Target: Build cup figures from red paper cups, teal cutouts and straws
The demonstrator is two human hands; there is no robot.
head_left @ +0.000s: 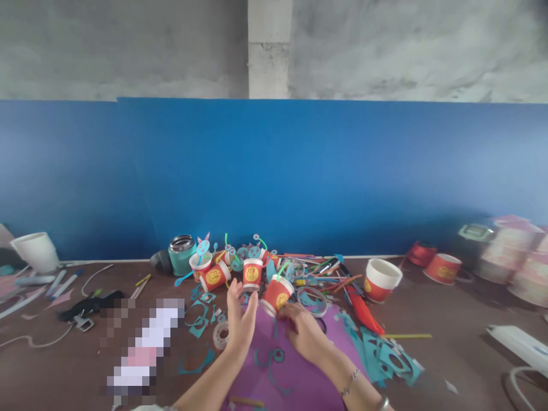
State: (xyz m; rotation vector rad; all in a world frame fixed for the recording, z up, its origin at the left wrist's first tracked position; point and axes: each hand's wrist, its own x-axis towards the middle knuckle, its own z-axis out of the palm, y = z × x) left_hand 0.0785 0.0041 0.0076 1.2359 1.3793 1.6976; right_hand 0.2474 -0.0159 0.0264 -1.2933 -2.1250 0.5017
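My left hand (242,321) is open, thumb and fingers apart, just in front of an upright red-and-white paper cup (252,275) with a yellow print. A second paper cup (277,295) leans to the right, with a green straw (282,269) rising from it. Close beside its lower right side is my right hand (309,334), its fingers loosely curved and apart over the purple sheet (308,382). Whether its fingertips touch the cup I cannot tell. On the sheet lie teal paper scraps, among them a small ring (278,355).
Several decorated cups (201,266) crowd the back, near a teal flask (182,254). A tape roll (221,335) lies left of the sheet. Teal offcuts (389,357), a red pouch-like thing (363,311) and a larger paper cup (382,279) are at right. A blue partition (299,171) stands behind.
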